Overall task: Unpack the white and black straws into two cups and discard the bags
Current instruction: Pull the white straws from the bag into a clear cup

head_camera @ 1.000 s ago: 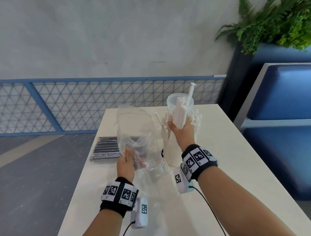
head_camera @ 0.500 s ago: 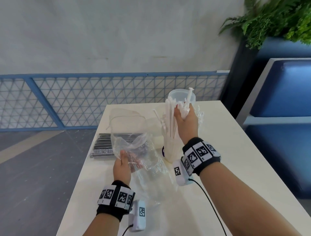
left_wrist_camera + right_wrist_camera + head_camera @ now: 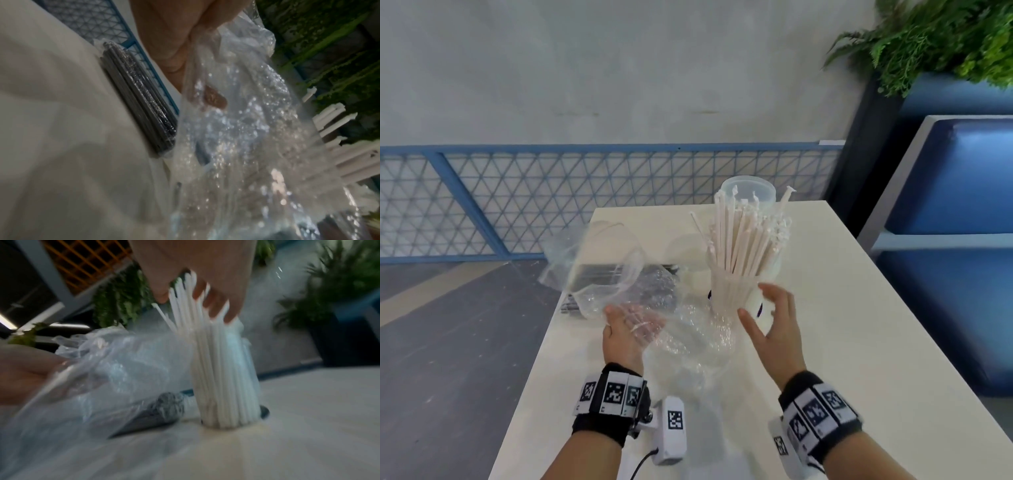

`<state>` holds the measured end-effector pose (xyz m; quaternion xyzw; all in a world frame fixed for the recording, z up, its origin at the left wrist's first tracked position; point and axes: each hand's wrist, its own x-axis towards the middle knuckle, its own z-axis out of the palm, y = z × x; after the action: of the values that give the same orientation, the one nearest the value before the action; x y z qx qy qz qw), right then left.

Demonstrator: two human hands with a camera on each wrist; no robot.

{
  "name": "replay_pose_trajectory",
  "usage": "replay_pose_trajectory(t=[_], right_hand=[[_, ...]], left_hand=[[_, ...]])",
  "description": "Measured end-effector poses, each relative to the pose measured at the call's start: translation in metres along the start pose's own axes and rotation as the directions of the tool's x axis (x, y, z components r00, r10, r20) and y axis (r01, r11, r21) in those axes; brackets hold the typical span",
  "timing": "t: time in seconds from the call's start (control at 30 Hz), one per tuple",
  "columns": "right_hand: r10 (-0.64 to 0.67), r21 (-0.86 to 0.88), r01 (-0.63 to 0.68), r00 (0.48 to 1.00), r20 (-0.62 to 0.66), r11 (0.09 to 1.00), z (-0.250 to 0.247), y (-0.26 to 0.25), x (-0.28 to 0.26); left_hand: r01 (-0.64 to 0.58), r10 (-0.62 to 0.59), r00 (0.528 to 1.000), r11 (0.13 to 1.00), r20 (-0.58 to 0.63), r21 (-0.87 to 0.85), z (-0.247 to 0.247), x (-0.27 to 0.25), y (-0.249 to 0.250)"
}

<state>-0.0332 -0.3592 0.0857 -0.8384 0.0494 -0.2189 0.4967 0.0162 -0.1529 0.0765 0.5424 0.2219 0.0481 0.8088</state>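
Observation:
White straws [image 3: 746,240] stand fanned out in a clear cup [image 3: 753,298] mid-table, also seen as straws [image 3: 222,378] in the right wrist view. My right hand [image 3: 765,306] hovers just in front of that cup, fingers [image 3: 216,301] spread and holding nothing. My left hand [image 3: 635,323] holds the empty clear bag [image 3: 619,274], pinching the bag [image 3: 236,146] at its edge. A sealed pack of black straws [image 3: 139,104] lies on the table behind the bag, partly hidden by it in the head view. A second clear cup [image 3: 748,192] stands empty behind the straws.
The cream table [image 3: 859,342] has a left edge close to the black pack. A blue mesh railing [image 3: 551,202] runs beyond the far edge. A blue bench [image 3: 962,205] and a planter with ferns [image 3: 945,37] stand to the right.
My right hand let go of the white straws and drew back toward me; the straws now spread in the cup. The left hand kept the bag and lowered it a little.

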Motion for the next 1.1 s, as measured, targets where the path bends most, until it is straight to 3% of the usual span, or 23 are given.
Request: replay_pose_trajectory(t=[0.03,0.1,0.13,0.2,0.23,0.27,0.3,0.33,0.37,0.4,0.43,0.47,0.5,0.6,0.63,0.73,0.83,0.9,0.97,1.0,1.03,1.1], right_hand=[[0.165,0.039,-0.171,0.977,0.134,0.984,0.000,0.008,-0.007],[0.351,0.145,-0.432,0.853,0.386,0.890,0.003,0.017,-0.016],[0.357,0.173,-0.473,0.817,0.453,0.864,0.006,0.019,-0.019],[0.328,0.189,-0.450,0.828,0.455,0.873,0.010,0.018,-0.022],[0.327,0.203,-0.446,0.838,0.437,0.872,0.012,0.016,-0.023],[0.332,0.219,-0.453,0.840,0.430,0.864,0.014,0.015,-0.023],[0.334,0.234,-0.467,0.832,0.444,0.853,0.014,0.014,-0.023],[0.333,0.244,-0.484,0.816,0.472,0.840,0.014,0.013,-0.023],[0.329,0.253,-0.504,0.795,0.509,0.826,0.014,0.013,-0.022],[0.320,0.259,-0.522,0.771,0.551,0.812,0.015,0.012,-0.022],[0.312,0.260,-0.540,0.746,0.589,0.800,0.016,0.012,-0.023],[0.306,0.256,-0.552,0.725,0.616,0.793,0.017,0.011,-0.023],[0.304,0.246,-0.562,0.707,0.639,0.790,0.020,0.011,-0.023],[0.313,0.201,-0.570,0.673,0.670,0.796,0.030,0.009,-0.024],[0.325,0.185,-0.573,0.669,0.668,0.799,0.033,0.011,-0.024],[0.415,0.139,-0.594,0.692,0.591,0.793,0.038,0.018,-0.020],[0.486,-0.155,-0.465,0.778,0.398,0.872,0.040,0.033,-0.012],[0.365,-0.377,-0.251,0.891,0.269,0.891,0.044,0.031,-0.013],[0.155,-0.473,-0.009,0.950,0.270,0.881,0.051,0.014,-0.017],[0.077,-0.510,0.124,0.932,0.355,0.851,0.056,0.009,-0.020],[0.064,-0.548,0.236,0.879,0.472,0.802,0.061,0.007,-0.024],[0.216,-0.621,0.356,0.722,0.657,0.698,0.073,0.013,-0.032]], left_hand=[[0.011,-0.011,1.000,1.000,0.005,-0.025,0.000,-0.002,-0.001],[0.051,-0.048,0.998,0.996,0.032,-0.077,0.000,-0.005,-0.004],[0.060,-0.057,0.997,0.996,0.047,-0.069,0.000,-0.008,-0.005],[0.064,-0.064,0.998,0.998,0.018,-0.016,-0.002,-0.011,-0.009],[0.019,-0.015,0.999,0.997,-0.052,0.071,-0.006,-0.011,-0.009],[-0.077,0.107,0.986,0.972,-0.126,0.222,-0.012,-0.011,-0.008],[-0.205,0.289,0.945,0.889,-0.154,0.410,-0.020,-0.010,-0.004],[-0.344,0.478,0.873,0.745,-0.098,0.572,-0.029,-0.009,-0.002],[-0.451,0.611,0.791,0.561,0.020,0.694,-0.039,-0.006,0.001],[-0.501,0.646,0.746,0.382,0.163,0.777,-0.049,-0.001,0.004],[-0.505,0.596,0.750,0.237,0.286,0.830,-0.058,0.005,0.006],[-0.494,0.493,0.788,0.148,0.369,0.857,-0.062,0.010,0.007],[-0.482,0.379,0.832,0.129,0.406,0.867,-0.067,0.013,0.006],[-0.430,0.214,0.900,0.304,0.379,0.850,-0.076,0.018,-0.002],[-0.420,0.219,0.906,0.348,0.363,0.838,-0.079,0.018,-0.004],[-0.389,0.300,0.909,0.366,0.288,0.846,-0.093,0.023,-0.006],[-0.333,0.304,0.929,0.436,0.212,0.836,-0.106,0.028,-0.004],[-0.324,0.298,0.932,0.440,0.205,0.837,-0.107,0.028,-0.005],[-0.312,0.281,0.939,0.454,0.198,0.835,-0.105,0.029,-0.007],[-0.298,0.265,0.945,0.462,0.191,0.836,-0.103,0.029,-0.008],[-0.285,0.250,0.951,0.467,0.184,0.837,-0.103,0.030,-0.009],[-0.263,0.225,0.959,0.463,0.174,0.847,-0.102,0.031,-0.011]])
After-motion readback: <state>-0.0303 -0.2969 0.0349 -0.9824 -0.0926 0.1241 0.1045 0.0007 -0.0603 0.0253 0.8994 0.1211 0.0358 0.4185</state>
